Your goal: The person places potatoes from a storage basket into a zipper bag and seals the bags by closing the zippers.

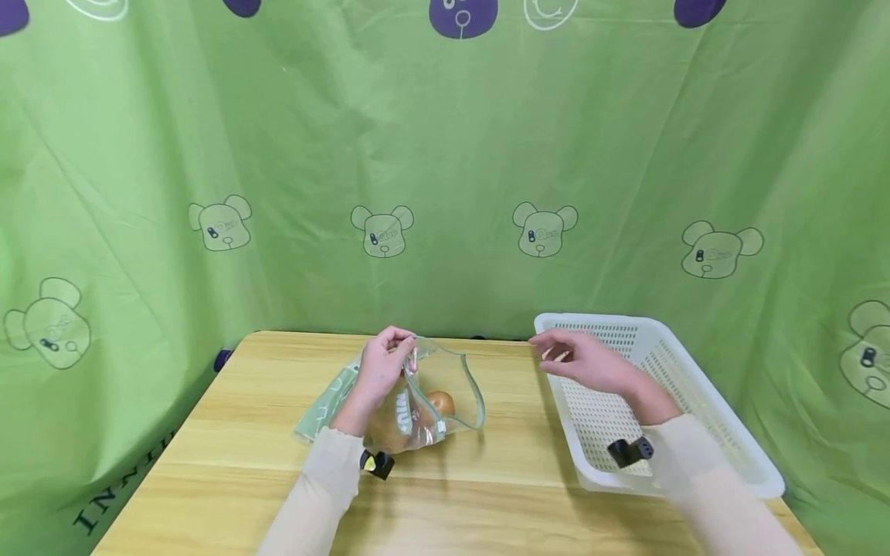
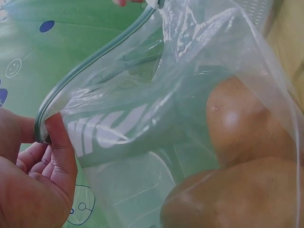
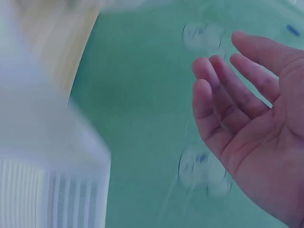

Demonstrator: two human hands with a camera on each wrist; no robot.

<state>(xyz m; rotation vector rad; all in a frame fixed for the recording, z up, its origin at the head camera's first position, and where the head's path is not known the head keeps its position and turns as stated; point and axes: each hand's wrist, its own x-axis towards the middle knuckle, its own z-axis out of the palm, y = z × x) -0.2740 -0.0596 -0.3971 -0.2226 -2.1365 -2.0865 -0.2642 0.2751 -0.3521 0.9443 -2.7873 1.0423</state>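
My left hand (image 1: 384, 367) pinches the green-edged rim of a clear zip bag (image 2: 137, 128) between thumb and fingers. The bag's mouth gapes toward the right, and a slider sits on its edge. Several round orange-brown fruits (image 2: 251, 123) with small dark specks lie inside; their kind is hard to tell through the plastic. My right hand (image 1: 591, 361) hovers over the left rim of a white plastic basket (image 1: 573, 432). In the right wrist view the right hand (image 3: 251, 109) is empty, its fingers loosely bent and the thumb apart.
A flat green patterned piece (image 1: 327, 409) lies left of the bag; whether it belongs to the bag, I cannot tell. The wooden table (image 1: 501, 502) ends at a green curtain (image 1: 445, 154) printed with bear heads. The basket's slatted wall stands along the table's right side.
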